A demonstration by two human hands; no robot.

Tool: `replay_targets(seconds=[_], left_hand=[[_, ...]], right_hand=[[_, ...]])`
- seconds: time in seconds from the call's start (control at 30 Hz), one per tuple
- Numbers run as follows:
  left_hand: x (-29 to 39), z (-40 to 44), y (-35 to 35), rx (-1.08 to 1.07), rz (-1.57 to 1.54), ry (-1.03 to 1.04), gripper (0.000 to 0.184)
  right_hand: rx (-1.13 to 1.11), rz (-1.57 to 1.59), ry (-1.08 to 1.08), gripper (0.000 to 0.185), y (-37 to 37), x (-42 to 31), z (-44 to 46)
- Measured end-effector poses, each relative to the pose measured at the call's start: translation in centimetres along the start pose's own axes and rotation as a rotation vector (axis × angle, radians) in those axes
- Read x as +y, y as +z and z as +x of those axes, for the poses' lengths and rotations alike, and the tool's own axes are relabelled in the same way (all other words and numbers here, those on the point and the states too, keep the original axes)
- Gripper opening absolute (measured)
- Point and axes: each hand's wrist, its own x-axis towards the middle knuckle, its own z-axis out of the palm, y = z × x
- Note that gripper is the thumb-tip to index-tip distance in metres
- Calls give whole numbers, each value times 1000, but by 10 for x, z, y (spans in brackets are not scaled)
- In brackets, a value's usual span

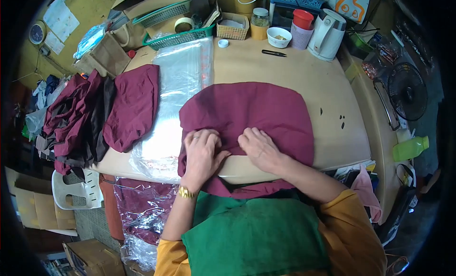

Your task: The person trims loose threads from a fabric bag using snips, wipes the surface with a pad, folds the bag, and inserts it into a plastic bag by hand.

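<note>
A maroon cloth piece [251, 105], rounded along its far edge, lies spread on the table in front of me. Its near part hangs over the table edge towards my lap. My left hand [203, 152] rests on its left side, fingers curled down into the cloth, a gold band on the wrist. To the right of it, my right hand [259, 149] also has bent fingers gathering the cloth. The fingertips of both hands are partly hidden in folds. Whether the cloth is a garment or a cover, I cannot tell.
Left of me lie clear plastic bags [183, 72], a folded maroon piece [135, 105] and a maroon and black heap [78, 119]. Along the back stand a green basket [183, 38], a white bowl [279, 37] and a kettle [327, 36]. A black thread snipper [274, 53] lies nearby.
</note>
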Motion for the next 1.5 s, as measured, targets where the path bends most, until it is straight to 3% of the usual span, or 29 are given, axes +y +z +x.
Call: replay_targets(seconds=[0.07, 0.13, 0.2, 0.27, 0.33, 0.4, 0.43, 0.47, 0.53, 0.63, 0.73, 0.77, 0.87, 0.97, 1.07, 1.2, 1.37, 1.5], left_hand=[[0, -19, -2, 6, 68, -61, 18], [-5, -32, 3, 147, 318, -169, 13], [-10, -41, -1, 204, 235, -225, 7], [-21, -53, -2, 68, -96, -405, 9], [-4, -53, -13, -129, -214, -408, 20], [17, -47, -12, -99, -628, -500, 37], [16, -51, 1, 1, -744, -327, 55], [19, -53, 12, 2, -744, -326, 55], [21, -55, 31, 115, -1413, -594, 63], [16, -59, 46, 129, -1456, -628, 62], [22, -60, 47, 157, -1544, -724, 60], [21, -64, 51, 151, -1541, -795, 60], [28, -61, 50, 65, -1556, -852, 61], [33, -61, 52, 210, -1621, -840, 59], [32, -59, 47, 155, -1644, -877, 60], [28, -65, 55, 92, -1542, -885, 63], [37, -56, 45, 204, -1612, -792, 61], [29, -63, 55, 178, -1608, -862, 59]], right_hand=[[33, 107, -66, 5, -6, 14, 5], [16, 111, -108, 10, -20, 23, 17], [105, 26, -190, 8, -31, 33, 32], [117, -8, -213, 8, -32, 48, 49], [129, -45, -230, 8, -25, 64, 64], [149, -120, -277, 10, -1, 80, 74], [156, -174, -266, 5, 6, 78, 78], [156, -175, -267, 5, 11, 80, 81], [283, -269, -220, 3, 1, 71, 91], [244, -102, -83, 2, -26, 43, 81], [106, 523, 88, 7, -26, 1, 47], [61, 602, 130, 9, -18, -18, 34], [237, 632, -52, 3, 27, -39, 20], [238, 548, 6, 2, 35, -23, 40], [240, 600, 32, 1, 38, -31, 35], [215, 579, -96, 3, 21, -40, 25], [232, 567, 58, 5, 43, -31, 44], [182, 654, 14, 6, 22, -47, 13]])
